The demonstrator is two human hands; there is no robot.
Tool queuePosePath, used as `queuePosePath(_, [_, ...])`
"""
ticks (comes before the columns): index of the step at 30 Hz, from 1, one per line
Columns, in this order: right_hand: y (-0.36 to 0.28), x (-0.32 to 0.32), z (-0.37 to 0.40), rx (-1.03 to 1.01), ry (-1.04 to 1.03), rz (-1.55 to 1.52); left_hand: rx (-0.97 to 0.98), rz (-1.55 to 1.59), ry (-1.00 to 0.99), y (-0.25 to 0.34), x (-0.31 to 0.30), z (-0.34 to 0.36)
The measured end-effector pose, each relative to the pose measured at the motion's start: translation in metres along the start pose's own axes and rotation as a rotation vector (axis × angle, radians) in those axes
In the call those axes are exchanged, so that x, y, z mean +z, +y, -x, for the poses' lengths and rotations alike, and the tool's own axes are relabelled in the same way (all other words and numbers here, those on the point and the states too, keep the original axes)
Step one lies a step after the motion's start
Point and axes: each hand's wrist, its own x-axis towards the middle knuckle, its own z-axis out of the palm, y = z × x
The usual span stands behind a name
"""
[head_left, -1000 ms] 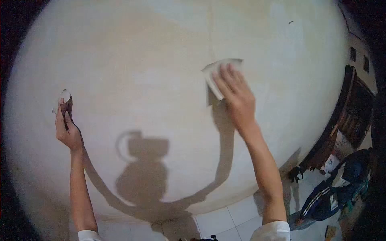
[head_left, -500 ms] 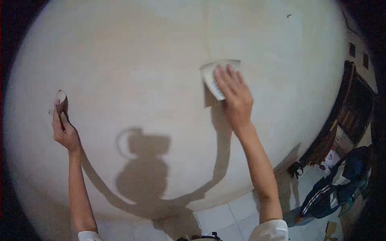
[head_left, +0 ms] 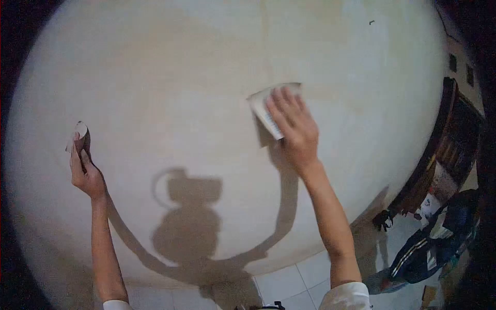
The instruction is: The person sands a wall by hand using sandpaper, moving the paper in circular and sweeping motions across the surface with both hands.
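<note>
My right hand [head_left: 293, 129] presses a pale sheet of sandpaper [head_left: 263, 106] against the wall [head_left: 196, 103], its fingers laid over the sheet. Faint print shows on the sheet's back, and its upper edge lifts a little from the wall. At the left, my left hand [head_left: 87, 173] pinches a smaller curled piece of sandpaper [head_left: 82, 135], pale on one face and dark brown on the other. That hand is at the wall; whether it touches the surface is hard to tell.
Shadows of my head and arms fall across the wall. White floor tiles [head_left: 281, 283] run along its foot. At the right lie a dark bag with pale stripes [head_left: 421, 258], a small black object [head_left: 382, 220] and dark wooden furniture [head_left: 457, 134].
My right hand has slid slightly left and down on the wall with the sandpaper. My left hand sits slightly lower and further right in view, still holding its curled piece.
</note>
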Motion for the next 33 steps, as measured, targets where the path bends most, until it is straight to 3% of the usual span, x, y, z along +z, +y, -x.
queuePosePath(5, [0.049, -0.034, 0.005, 0.229, 0.112, 0.141, 0.044, -0.032, 0.028, 0.019, -0.007, 0.001])
queuePosePath(8, [0.023, -0.034, 0.009, 0.216, 0.113, 0.022, 0.018, -0.038, 0.031, 0.019, -0.006, 0.000])
queuePosePath(11, [-0.001, -0.037, 0.014, -0.041, -0.102, 0.032, 0.003, -0.031, 0.032, 0.030, -0.008, 0.003])
queuePosePath(13, [0.014, -0.045, 0.014, -0.056, -0.086, 0.057, 0.025, -0.010, 0.041, 0.043, -0.006, -0.003])
queuePosePath(17, [0.070, -0.064, 0.003, 0.144, 0.055, 0.125, 0.109, -0.091, 0.036, 0.054, -0.009, -0.007])
queuePosePath(19, [0.092, -0.066, 0.001, 0.342, 0.224, 0.050, 0.107, -0.088, 0.037, 0.063, -0.007, -0.006])
queuePosePath(23, [0.059, -0.060, -0.010, 0.386, 0.206, 0.000, 0.068, -0.065, 0.038, 0.065, -0.005, -0.008])
queuePosePath(26, [0.033, -0.055, -0.006, 0.087, 0.030, -0.037, 0.045, -0.061, 0.024, 0.063, -0.004, -0.006])
queuePosePath(27, [0.033, -0.058, -0.009, 0.088, 0.034, -0.035, 0.062, -0.053, 0.016, 0.065, -0.005, -0.007])
queuePosePath(29, [0.037, -0.061, -0.017, -0.186, -0.071, 0.021, 0.087, -0.045, 0.018, 0.070, -0.005, -0.010])
queuePosePath(31, [0.085, -0.058, -0.027, -0.160, 0.008, 0.118, 0.009, -0.022, 0.035, 0.076, -0.004, -0.009])
queuePosePath(33, [0.120, -0.076, -0.049, 0.033, 0.172, 0.122, 0.052, -0.079, 0.033, 0.078, -0.004, -0.009])
